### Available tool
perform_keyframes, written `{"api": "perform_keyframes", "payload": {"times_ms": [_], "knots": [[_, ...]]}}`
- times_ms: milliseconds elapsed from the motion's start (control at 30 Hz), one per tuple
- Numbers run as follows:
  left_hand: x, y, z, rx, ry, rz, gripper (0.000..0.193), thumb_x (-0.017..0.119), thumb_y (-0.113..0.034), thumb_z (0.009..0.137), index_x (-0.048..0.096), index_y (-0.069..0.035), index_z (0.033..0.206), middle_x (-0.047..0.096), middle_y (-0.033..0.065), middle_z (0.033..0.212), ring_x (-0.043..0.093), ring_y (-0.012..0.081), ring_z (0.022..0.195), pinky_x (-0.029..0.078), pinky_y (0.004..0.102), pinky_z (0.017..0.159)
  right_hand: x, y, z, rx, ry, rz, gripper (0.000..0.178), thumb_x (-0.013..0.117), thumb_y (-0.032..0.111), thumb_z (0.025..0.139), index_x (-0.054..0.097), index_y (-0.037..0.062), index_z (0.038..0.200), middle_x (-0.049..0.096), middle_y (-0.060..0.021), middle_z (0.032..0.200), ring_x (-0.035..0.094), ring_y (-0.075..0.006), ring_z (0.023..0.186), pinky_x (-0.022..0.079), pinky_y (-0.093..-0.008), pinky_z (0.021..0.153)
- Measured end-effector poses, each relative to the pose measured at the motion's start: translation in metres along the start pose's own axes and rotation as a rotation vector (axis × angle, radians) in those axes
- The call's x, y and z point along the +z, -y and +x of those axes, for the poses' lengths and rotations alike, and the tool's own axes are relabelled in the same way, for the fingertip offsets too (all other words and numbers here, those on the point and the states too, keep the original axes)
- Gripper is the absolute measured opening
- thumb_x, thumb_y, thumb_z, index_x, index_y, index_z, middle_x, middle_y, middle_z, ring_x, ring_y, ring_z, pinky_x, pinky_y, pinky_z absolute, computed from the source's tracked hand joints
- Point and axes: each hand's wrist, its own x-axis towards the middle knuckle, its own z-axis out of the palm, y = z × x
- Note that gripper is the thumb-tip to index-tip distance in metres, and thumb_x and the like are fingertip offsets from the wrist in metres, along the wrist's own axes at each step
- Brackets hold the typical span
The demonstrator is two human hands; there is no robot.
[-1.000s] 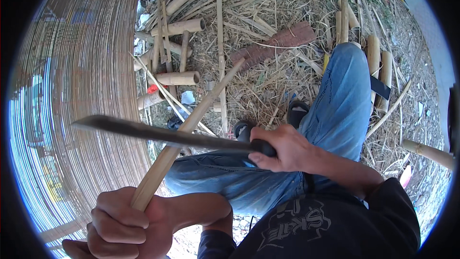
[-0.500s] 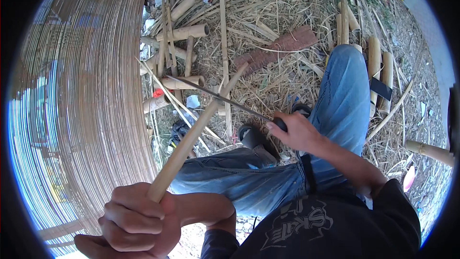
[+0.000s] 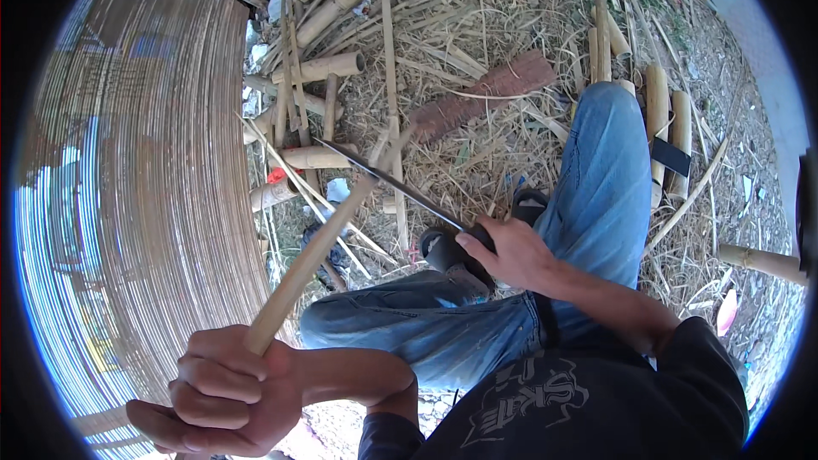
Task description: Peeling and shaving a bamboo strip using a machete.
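My left hand (image 3: 220, 392) is closed in a fist around the lower end of a pale bamboo strip (image 3: 308, 268), which slants up and away to the right. The strip's far end is blurred. In my right hand (image 3: 518, 254) is the black handle of a long, narrow knife (image 3: 419, 197). Its blade points up and to the left and crosses the strip in its upper part. Blade and strip appear to touch there, though the cutting edge is too small to make out.
A slatted bamboo screen (image 3: 175, 179) fills the left side. Cut bamboo tubes (image 3: 319, 66) lie beyond, among shavings. A reddish-brown curved piece (image 3: 486, 95) rests on the ground. By my right knee (image 3: 609, 145) stand bamboo lengths, with a dark flat object (image 3: 671, 158) on them.
My left hand and the strip have shifted a little to the left. My right hand has come slightly nearer to me, and the knife's tip reaches less far past the strip.
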Motion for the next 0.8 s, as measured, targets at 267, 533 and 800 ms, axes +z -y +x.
{"api": "perform_keyframes", "payload": {"times_ms": [267, 533, 800], "knots": [[0.011, -0.004, -0.002, -0.072, -0.042, 0.06, 0.021, 0.036, -0.022, 0.108, 0.047, -0.009, 0.096, 0.031, -0.0041, 0.053, 0.027, 0.0063, 0.041, 0.022, 0.0243, 0.038, 0.004, -0.042, 0.004, -0.062, -0.004, 0.06, 0.039, 0.063, 0.042, 0.095, 0.063, 0.0025, 0.096, 0.061, -0.0179, 0.06, 0.066, -0.0387, 0.059, 0.052, -0.0469, 0.057], [-0.005, -0.023, 0.007, -0.04, -0.216, 0.138, 0.016, 0.043, -0.019, 0.105, 0.047, -0.01, 0.093, 0.028, -0.0029, 0.059, 0.027, 0.0075, 0.049, 0.027, 0.024, 0.043, 0.009, -0.023, -0.008, 0.008, 0.031, -0.031, 0.048, 0.062, 0.045, 0.096, 0.065, -0.0028, 0.1, 0.059, -0.0224, 0.059, 0.063, -0.0424, 0.058, 0.049, -0.0486, 0.057], [-0.029, -0.035, 0.016, -0.003, -0.227, 0.132, 0.021, 0.042, -0.015, 0.105, 0.045, -0.012, 0.084, 0.027, -0.0033, 0.059, 0.024, 0.0073, 0.049, 0.025, 0.023, 0.042, -0.026, -0.002, -0.018, 0.072, 0.063, -0.063, 0.059, 0.056, 0.053, 0.097, 0.064, -0.0046, 0.104, 0.066, -0.0247, 0.069, 0.067, -0.0451, 0.073, 0.053, -0.0518, 0.07]]}}
